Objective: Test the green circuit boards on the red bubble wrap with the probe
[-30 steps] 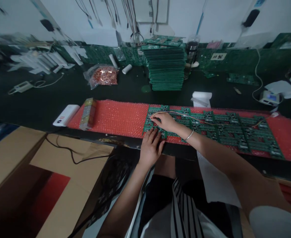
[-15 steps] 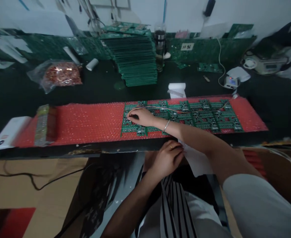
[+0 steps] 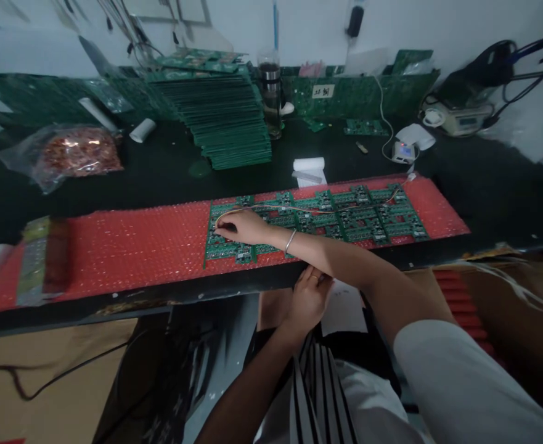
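A joined panel of green circuit boards (image 3: 359, 225) lies on red bubble wrap (image 3: 132, 246). Over the panel's left end, the thumb and fingers of my right hand (image 3: 244, 227) pinch the end of a thin orange-brown wire (image 3: 294, 208). This wire runs across the boards toward a small white device (image 3: 403, 152) with a lit display at the right. My left hand (image 3: 309, 297), wearing a ring, is curled closed at the table's front edge, below my right forearm. Whatever its fingers may hold is hidden.
A tall stack of green boards (image 3: 234, 120) stands behind, beside a glass bottle (image 3: 271, 102). At left are a clear bag of copper-coloured parts (image 3: 81, 151) and a wrapped block (image 3: 44, 262). A paper roll (image 3: 309, 164) lies behind the panel.
The view has shifted, so the bench items appear farther left. My right hand still pinches the wire at the panel's left end, and my left hand stays curled by the edge.
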`<state>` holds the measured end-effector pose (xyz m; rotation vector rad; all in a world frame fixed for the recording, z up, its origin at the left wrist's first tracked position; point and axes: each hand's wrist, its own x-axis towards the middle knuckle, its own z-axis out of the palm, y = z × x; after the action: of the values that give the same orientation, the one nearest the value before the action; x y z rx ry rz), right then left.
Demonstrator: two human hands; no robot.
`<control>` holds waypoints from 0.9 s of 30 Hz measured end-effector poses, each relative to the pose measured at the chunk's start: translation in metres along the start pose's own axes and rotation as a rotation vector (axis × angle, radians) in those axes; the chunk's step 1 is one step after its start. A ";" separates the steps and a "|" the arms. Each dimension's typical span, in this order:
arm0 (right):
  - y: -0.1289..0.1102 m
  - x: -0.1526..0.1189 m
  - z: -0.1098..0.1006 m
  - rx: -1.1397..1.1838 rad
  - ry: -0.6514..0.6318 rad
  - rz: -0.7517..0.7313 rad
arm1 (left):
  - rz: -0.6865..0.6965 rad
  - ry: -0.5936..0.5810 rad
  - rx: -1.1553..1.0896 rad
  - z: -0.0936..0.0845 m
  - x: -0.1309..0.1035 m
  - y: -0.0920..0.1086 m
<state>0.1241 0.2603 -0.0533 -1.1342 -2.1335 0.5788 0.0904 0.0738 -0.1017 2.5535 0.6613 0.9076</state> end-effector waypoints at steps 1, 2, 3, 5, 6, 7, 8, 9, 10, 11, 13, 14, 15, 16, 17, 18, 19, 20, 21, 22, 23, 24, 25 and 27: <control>0.000 0.000 -0.001 -0.003 -0.001 -0.004 | 0.008 0.018 0.006 0.001 0.000 0.000; -0.001 0.001 -0.001 -0.009 -0.005 -0.006 | 0.013 0.029 0.013 0.002 -0.001 -0.001; -0.001 0.001 -0.002 -0.017 -0.008 -0.004 | 0.017 0.035 0.022 0.002 -0.001 -0.001; -0.002 0.002 -0.003 -0.032 -0.014 0.003 | 0.025 0.049 0.045 0.002 -0.002 0.000; -0.002 0.002 -0.004 -0.037 -0.016 0.003 | 0.029 0.059 0.056 0.002 -0.002 0.000; -0.002 0.002 -0.004 -0.039 -0.017 0.002 | 0.034 0.071 0.066 0.002 -0.003 0.001; -0.002 0.002 -0.004 -0.040 -0.016 0.001 | 0.037 0.079 0.073 0.002 -0.003 0.002; -0.002 0.002 -0.004 -0.040 -0.016 -0.001 | 0.038 0.082 0.077 0.002 -0.003 0.003; -0.002 0.002 -0.004 -0.040 -0.014 -0.004 | 0.037 0.083 0.081 0.002 -0.003 0.004; -0.002 0.002 -0.004 -0.041 -0.011 -0.007 | 0.036 0.084 0.084 0.003 -0.003 0.004; -0.001 0.001 -0.003 -0.039 -0.006 -0.013 | 0.022 0.076 0.078 0.003 -0.003 0.005; -0.001 0.001 -0.002 -0.038 -0.004 -0.015 | 0.014 0.070 0.064 0.004 -0.003 0.006; -0.001 0.001 -0.001 -0.037 -0.004 -0.015 | 0.005 0.064 0.047 0.005 -0.004 0.005; 0.000 0.000 0.000 -0.035 -0.003 -0.013 | -0.007 0.056 0.030 0.006 -0.005 0.005; 0.000 0.000 0.000 -0.030 -0.002 -0.011 | -0.018 0.047 0.016 0.007 -0.006 0.005; 0.001 0.000 0.001 -0.025 0.000 -0.010 | -0.028 0.039 0.008 0.009 -0.007 0.004; 0.001 0.000 0.002 -0.020 0.002 -0.010 | -0.039 0.031 0.008 0.010 -0.008 0.004; 0.002 -0.001 0.002 -0.016 0.002 -0.008 | -0.050 0.024 0.011 0.011 -0.009 0.003; 0.002 -0.001 0.002 -0.013 0.002 -0.005 | -0.060 0.016 0.013 0.012 -0.010 0.003; 0.002 -0.001 0.002 -0.015 0.000 -0.002 | -0.066 0.013 0.014 0.013 -0.010 0.003; 0.002 -0.001 0.003 -0.018 -0.002 0.001 | -0.070 0.016 0.017 0.014 -0.010 0.003; 0.002 -0.002 0.003 -0.022 -0.004 0.005 | -0.072 0.026 0.021 0.014 -0.010 0.003; 0.002 -0.002 0.003 -0.024 -0.004 0.007 | -0.072 0.036 0.026 0.015 -0.010 0.004; 0.001 -0.003 0.004 -0.019 0.002 0.000 | -0.068 0.057 0.026 0.015 -0.010 0.006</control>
<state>0.1227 0.2579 -0.0574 -1.1440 -2.1421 0.5586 0.0958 0.0610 -0.1148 2.5194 0.7765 0.9584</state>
